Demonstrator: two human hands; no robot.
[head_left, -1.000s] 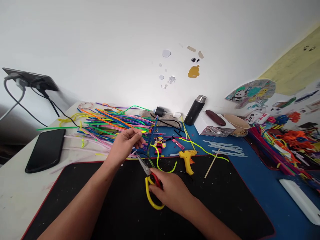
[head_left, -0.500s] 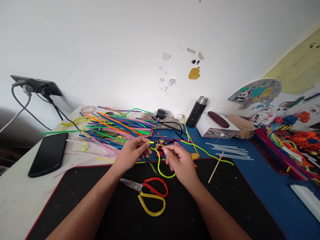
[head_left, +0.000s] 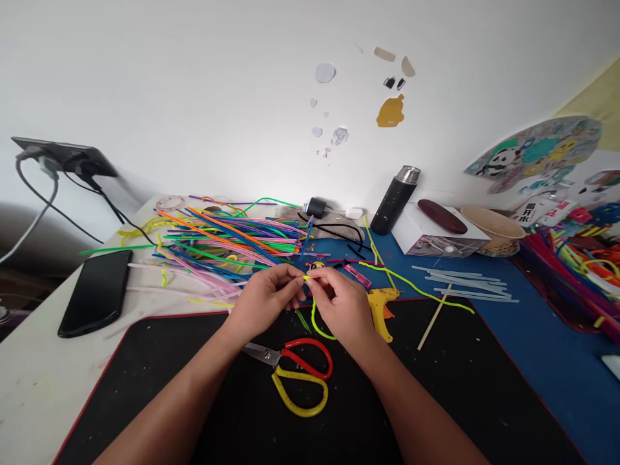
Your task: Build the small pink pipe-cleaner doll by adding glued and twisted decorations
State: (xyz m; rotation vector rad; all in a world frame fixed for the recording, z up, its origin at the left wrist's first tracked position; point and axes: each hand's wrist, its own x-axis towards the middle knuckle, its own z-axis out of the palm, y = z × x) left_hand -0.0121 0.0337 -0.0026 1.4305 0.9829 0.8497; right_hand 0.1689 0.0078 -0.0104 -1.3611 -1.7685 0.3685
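Between my two hands, above the far edge of the black mat (head_left: pixel 368 413), is a bright yellow-green pipe cleaner (head_left: pixel 316 325). My left hand (head_left: pixel 268 297) pinches its short end with thumb and forefinger. The fingertips of my right hand (head_left: pixel 341 303) close on the same spot, meeting the left ones. The rest of the pipe cleaner hangs in a loop below and passes behind my right hand. Just beyond my fingers, partly hidden, stands a small colourful figure (head_left: pixel 318 261). Scissors (head_left: pixel 303 374) with one red and one yellow handle lie on the mat under my hands.
A yellow glue gun (head_left: pixel 381 313) lies right of my right hand, near a wooden stick (head_left: pixel 434 318) and clear glue sticks (head_left: pixel 465 282). Loose pipe cleaners (head_left: pixel 232 237) are heaped at back left by a phone (head_left: pixel 94 294). A black thermos (head_left: pixel 396 200) stands behind.
My right hand has moved left and its fingertips now meet my left hand's at the pipe cleaner's end. The camera view has shifted, and the glue gun shows more.
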